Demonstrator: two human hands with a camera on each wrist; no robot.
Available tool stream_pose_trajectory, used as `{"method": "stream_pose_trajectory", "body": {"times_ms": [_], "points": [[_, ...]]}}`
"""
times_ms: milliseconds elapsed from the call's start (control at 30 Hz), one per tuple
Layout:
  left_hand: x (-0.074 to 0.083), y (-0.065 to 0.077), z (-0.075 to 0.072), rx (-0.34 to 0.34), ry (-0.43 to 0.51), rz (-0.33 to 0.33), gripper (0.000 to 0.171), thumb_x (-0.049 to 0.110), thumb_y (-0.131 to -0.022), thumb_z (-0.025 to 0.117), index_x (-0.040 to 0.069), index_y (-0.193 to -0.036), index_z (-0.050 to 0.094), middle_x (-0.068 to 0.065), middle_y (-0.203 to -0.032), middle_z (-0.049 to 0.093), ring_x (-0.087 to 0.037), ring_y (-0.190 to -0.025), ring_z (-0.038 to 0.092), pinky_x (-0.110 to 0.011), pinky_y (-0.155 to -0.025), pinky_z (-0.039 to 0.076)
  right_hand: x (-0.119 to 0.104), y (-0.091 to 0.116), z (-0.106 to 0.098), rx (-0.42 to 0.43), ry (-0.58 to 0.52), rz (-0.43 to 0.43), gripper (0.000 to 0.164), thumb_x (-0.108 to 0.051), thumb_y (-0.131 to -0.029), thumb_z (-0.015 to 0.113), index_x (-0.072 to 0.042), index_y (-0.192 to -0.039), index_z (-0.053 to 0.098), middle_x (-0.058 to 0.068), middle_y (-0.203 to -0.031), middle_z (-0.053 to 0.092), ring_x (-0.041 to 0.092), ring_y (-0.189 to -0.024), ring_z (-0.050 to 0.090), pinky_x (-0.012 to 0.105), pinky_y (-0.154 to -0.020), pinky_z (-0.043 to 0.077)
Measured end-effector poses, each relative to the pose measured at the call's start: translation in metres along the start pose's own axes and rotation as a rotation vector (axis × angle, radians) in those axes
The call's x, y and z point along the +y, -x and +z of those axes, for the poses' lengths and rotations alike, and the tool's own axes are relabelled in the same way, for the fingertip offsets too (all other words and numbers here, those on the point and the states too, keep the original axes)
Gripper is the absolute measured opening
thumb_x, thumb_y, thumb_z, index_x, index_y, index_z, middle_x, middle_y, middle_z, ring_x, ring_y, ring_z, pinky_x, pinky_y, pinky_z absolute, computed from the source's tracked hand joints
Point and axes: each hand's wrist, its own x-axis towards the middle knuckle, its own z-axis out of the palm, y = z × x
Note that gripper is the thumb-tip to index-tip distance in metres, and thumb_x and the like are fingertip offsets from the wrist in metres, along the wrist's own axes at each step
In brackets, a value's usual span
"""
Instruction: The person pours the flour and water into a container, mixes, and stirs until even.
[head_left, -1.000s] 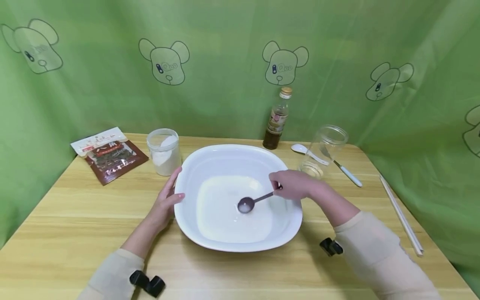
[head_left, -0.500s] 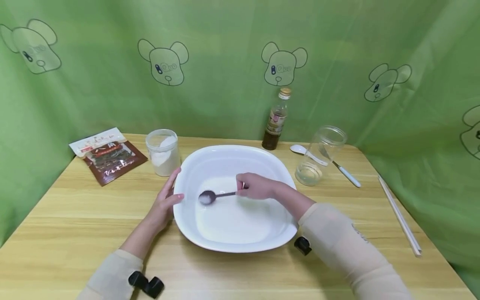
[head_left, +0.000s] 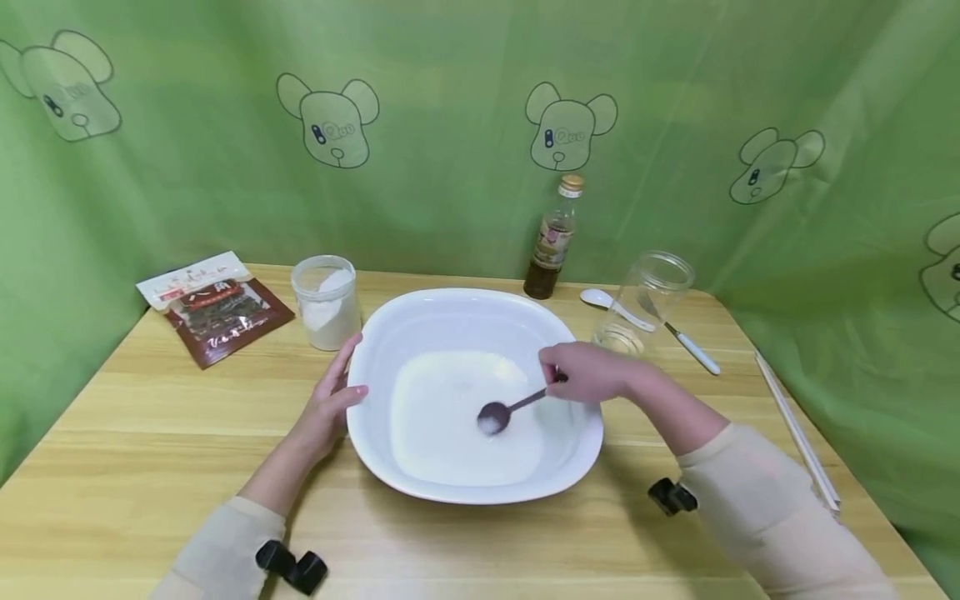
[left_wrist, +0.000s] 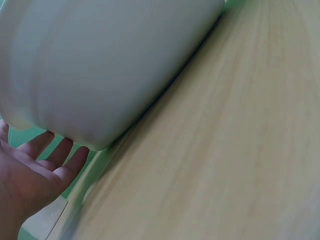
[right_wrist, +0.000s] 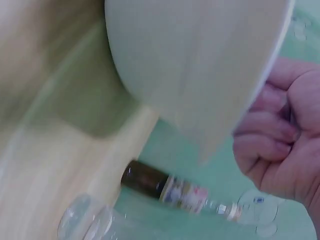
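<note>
A dark spoon [head_left: 492, 418] with a rounded bowl is gripped by its handle in my right hand [head_left: 588, 372], whose fingers are curled in the right wrist view. Its bowl is low inside a wide white basin [head_left: 367, 450]. Something white shows in the spoon's bowl; whether it is powder or liquid I cannot tell. On the basin's left side, my left hand [head_left: 328, 404] holds the rim, thumb over the edge and fingers against the outer wall. Those fingers [left_wrist: 60, 152] touch the wall from outside in the left wrist view.
Behind the basin stand a jar of white powder [head_left: 327, 321], a bottle of dark liquid [head_left: 551, 246] and a clear glass jar [head_left: 660, 283]. A white spoon [head_left: 597, 297], a light-handled utensil [head_left: 697, 352] and chopsticks [head_left: 798, 433] lie right. A brown spice packet [head_left: 225, 317] lies left.
My right hand swept the spoon left across the basin, then back right to near its earlier place. My left hand has stayed on the rim.
</note>
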Motion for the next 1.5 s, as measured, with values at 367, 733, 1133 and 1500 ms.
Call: {"method": "stream_pose_trajectory", "body": {"times_ms": [367,733,1133,1500], "points": [[-0.002,-0.001,0.0,0.001,0.0,-0.007,0.073,0.004,-0.075,0.045,0.019,-0.139,0.014,-0.028,-0.124,0.032,-0.028,-0.093,0.052,-0.041,-0.07,0.049,0.004,-0.058,0.01,0.26,0.023,0.109,0.007,-0.011,-0.081,0.054,-0.008,-0.076,0.049,0.001,-0.065,0.049,0.016,-0.06,0.046,0.026,-0.054,0.041],[-0.003,0.0,0.0,-0.011,0.001,0.024,0.072,0.003,-0.075,0.044,0.016,-0.139,0.014,-0.03,-0.123,0.031,-0.026,-0.091,0.054,-0.04,-0.069,0.05,-0.025,-0.067,0.028,0.088,-0.166,-0.095,0.009,-0.009,-0.082,0.054,-0.007,-0.075,0.049,-0.001,-0.059,0.045,0.01,-0.053,0.04,0.022,-0.051,0.037],[0.002,-0.001,-0.001,-0.007,-0.011,0.013,0.073,0.004,-0.075,0.045,0.018,-0.139,0.013,-0.026,-0.128,0.028,-0.03,-0.097,0.05,-0.043,-0.07,0.048,0.005,0.0,-0.007,-0.037,-0.017,-0.028,0.011,-0.004,-0.077,0.055,-0.009,-0.069,0.049,-0.002,-0.063,0.046,0.012,-0.057,0.042,0.025,-0.054,0.039],[-0.001,-0.001,-0.001,-0.022,0.011,0.005,0.074,0.003,-0.075,0.045,0.017,-0.139,0.012,-0.027,-0.127,0.028,-0.031,-0.099,0.048,-0.04,-0.073,0.049,0.01,-0.046,-0.006,0.236,0.223,0.149,0.007,-0.013,-0.081,0.054,-0.01,-0.077,0.049,0.0,-0.066,0.05,0.017,-0.057,0.047,0.027,-0.048,0.04]]}}
